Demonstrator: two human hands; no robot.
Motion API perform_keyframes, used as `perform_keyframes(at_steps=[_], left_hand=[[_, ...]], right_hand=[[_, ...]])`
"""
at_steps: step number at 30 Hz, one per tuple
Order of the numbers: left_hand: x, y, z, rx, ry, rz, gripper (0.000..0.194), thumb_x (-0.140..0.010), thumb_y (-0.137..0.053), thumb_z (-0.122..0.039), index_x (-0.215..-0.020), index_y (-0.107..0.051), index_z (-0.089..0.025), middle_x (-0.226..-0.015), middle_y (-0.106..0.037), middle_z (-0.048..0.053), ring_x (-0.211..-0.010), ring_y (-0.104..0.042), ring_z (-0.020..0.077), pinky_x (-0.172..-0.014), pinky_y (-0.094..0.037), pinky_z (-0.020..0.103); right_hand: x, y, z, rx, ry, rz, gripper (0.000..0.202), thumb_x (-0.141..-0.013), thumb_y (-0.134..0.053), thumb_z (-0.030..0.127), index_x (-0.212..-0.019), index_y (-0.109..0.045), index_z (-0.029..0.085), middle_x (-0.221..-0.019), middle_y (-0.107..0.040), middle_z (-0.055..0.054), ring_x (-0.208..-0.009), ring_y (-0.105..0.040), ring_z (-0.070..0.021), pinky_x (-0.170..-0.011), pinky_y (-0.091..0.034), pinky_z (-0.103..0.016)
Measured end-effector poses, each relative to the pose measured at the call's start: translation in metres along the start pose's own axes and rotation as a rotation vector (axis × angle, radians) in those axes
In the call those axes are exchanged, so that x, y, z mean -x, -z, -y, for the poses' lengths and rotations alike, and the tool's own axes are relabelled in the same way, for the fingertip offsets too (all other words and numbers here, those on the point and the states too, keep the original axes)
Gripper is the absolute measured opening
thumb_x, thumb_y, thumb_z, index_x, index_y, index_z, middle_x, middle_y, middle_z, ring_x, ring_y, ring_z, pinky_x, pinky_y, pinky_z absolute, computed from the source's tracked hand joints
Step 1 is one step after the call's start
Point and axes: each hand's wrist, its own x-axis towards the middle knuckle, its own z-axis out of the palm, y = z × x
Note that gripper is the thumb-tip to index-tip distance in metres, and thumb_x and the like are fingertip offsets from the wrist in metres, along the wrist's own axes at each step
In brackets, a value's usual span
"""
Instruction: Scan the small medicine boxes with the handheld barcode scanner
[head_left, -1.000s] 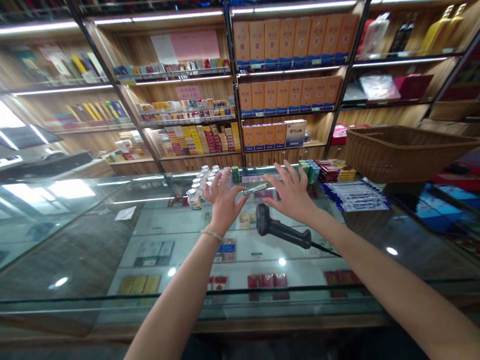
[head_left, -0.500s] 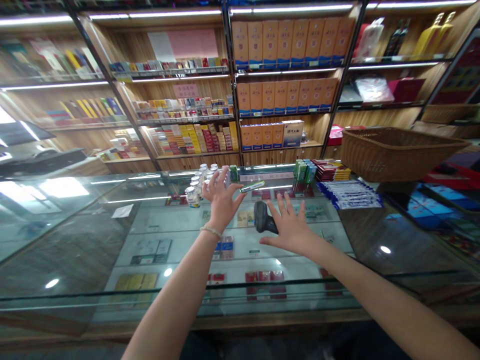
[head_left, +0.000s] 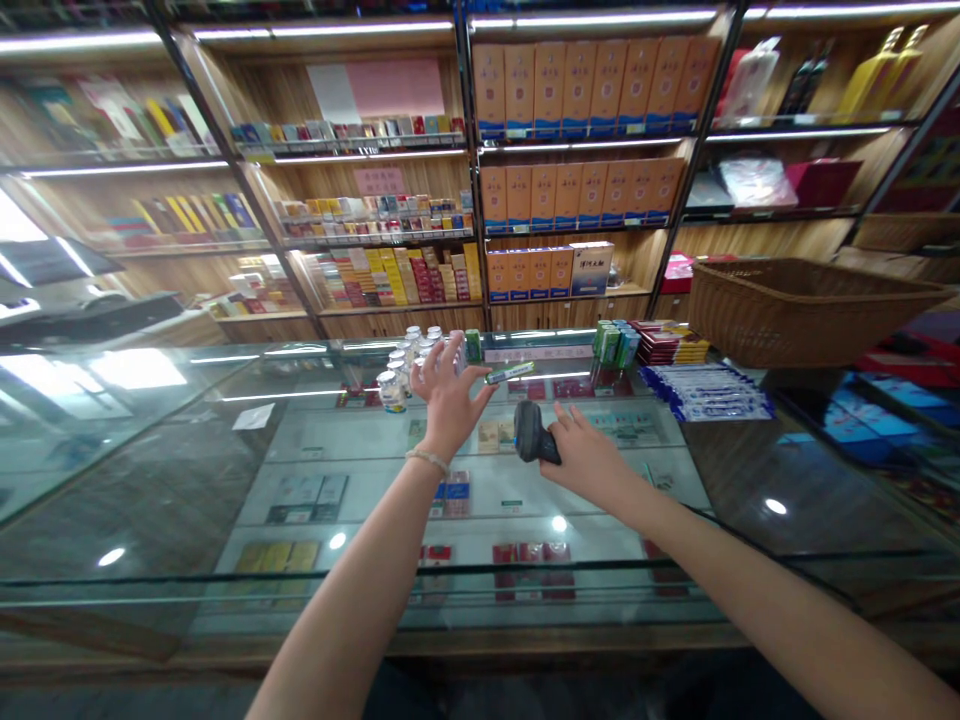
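My left hand (head_left: 448, 400) is over the glass counter with its fingers spread, holding nothing. Its thumb tip is at the near end of a slim green-and-white stick pack (head_left: 510, 372); whether they touch, I cannot tell. Just behind those fingers stand several small white-capped bottles (head_left: 392, 391), partly covered by the hand. To the right, my right hand (head_left: 585, 450) is wrapped round the handle of a black barcode scanner (head_left: 528, 430), whose head points left. The fingers hide part of that handle.
Green packs (head_left: 615, 342), a stack of red and yellow packs (head_left: 670, 342) and blue-white sachets (head_left: 706, 391) lie at the counter's right, near a wicker basket (head_left: 817, 310). A white paper slip (head_left: 253, 417) lies left. The glass counter (head_left: 300, 430) has goods beneath it.
My right hand has gone from spread fingers beside the barcode scanner to a closed grip on its handle. My left hand keeps nearly the same pose by the stick pack.
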Motion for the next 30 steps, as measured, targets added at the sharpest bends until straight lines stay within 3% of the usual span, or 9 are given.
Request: perform_keyframes(at_steps=[5,8,13,17,21,25,30], left_hand=[[0.0,0.0,0.001,-0.011,0.03,-0.016,0.016,-0.089,-0.075,-0.044,-0.1,-0.078,-0.032,-0.164,-0.045,0.004,-0.153,-0.031,0.0378,-0.124,-0.014,0.069],[0.0,0.0,0.002,-0.017,0.038,-0.034,0.015,-0.09,-0.074,-0.044,-0.099,-0.079,-0.033,-0.162,-0.048,0.004,-0.153,-0.032,0.0373,-0.123,-0.016,0.068],[0.001,0.001,0.008,-0.035,0.061,-0.063,0.017,-0.09,-0.073,-0.045,-0.1,-0.079,-0.033,-0.162,-0.047,0.003,-0.153,-0.032,0.0369,-0.124,-0.015,0.067],[0.001,0.001,0.013,-0.075,0.077,-0.09,0.019,-0.085,-0.079,-0.044,-0.101,-0.079,-0.034,-0.161,-0.049,0.004,-0.151,-0.033,0.0374,-0.124,-0.017,0.066],[0.001,0.0,0.016,-0.088,0.091,-0.077,0.019,-0.085,-0.079,-0.044,-0.101,-0.079,-0.033,-0.161,-0.049,0.005,-0.151,-0.033,0.0371,-0.124,-0.018,0.065],[0.001,0.0,0.019,-0.091,0.081,-0.096,0.02,-0.087,-0.077,-0.045,-0.102,-0.079,-0.032,-0.161,-0.049,0.006,-0.151,-0.034,0.0355,-0.125,-0.02,0.061],[0.003,-0.001,0.02,-0.119,0.079,-0.126,0.018,-0.088,-0.076,-0.044,-0.101,-0.079,-0.033,-0.16,-0.05,0.005,-0.149,-0.037,0.0344,-0.124,-0.023,0.059]], right_hand=[[-0.002,0.004,-0.007,-0.001,-0.001,-0.031,0.043,-0.087,-0.063,0.028,-0.125,-0.066,0.01,-0.159,-0.048,-0.023,-0.142,-0.053,-0.0363,-0.108,-0.052,-0.045],[-0.004,0.013,-0.011,-0.005,0.009,-0.072,0.041,-0.086,-0.061,0.029,-0.124,-0.065,0.014,-0.158,-0.051,-0.021,-0.131,-0.063,-0.0354,-0.096,-0.056,-0.043],[-0.015,0.035,-0.018,-0.019,-0.016,-0.118,0.039,-0.087,-0.057,0.038,-0.121,-0.064,0.02,-0.12,-0.075,-0.014,-0.096,-0.075,-0.0324,-0.071,-0.052,-0.035],[-0.024,0.042,-0.027,-0.156,-0.052,-0.115,0.048,-0.085,-0.061,0.043,-0.128,-0.063,0.021,-0.094,-0.079,-0.01,-0.085,-0.075,-0.0318,-0.066,-0.046,-0.032],[-0.023,0.039,-0.032,-0.498,0.006,-0.075,0.047,-0.08,-0.067,0.037,-0.124,-0.066,0.021,-0.087,-0.077,-0.006,-0.071,-0.071,-0.0243,-0.058,-0.045,-0.028],[-0.011,0.036,-0.027,-0.823,0.016,0.045,0.043,-0.076,-0.069,0.033,-0.118,-0.067,0.023,-0.08,-0.072,-0.001,-0.044,-0.053,-0.0125,-0.042,-0.04,-0.024],[0.004,0.04,-0.014,-0.963,0.023,0.151,0.037,-0.075,-0.068,0.03,-0.111,-0.065,0.022,-0.069,-0.066,0.005,-0.037,-0.045,-0.0075,-0.035,-0.036,-0.02]])
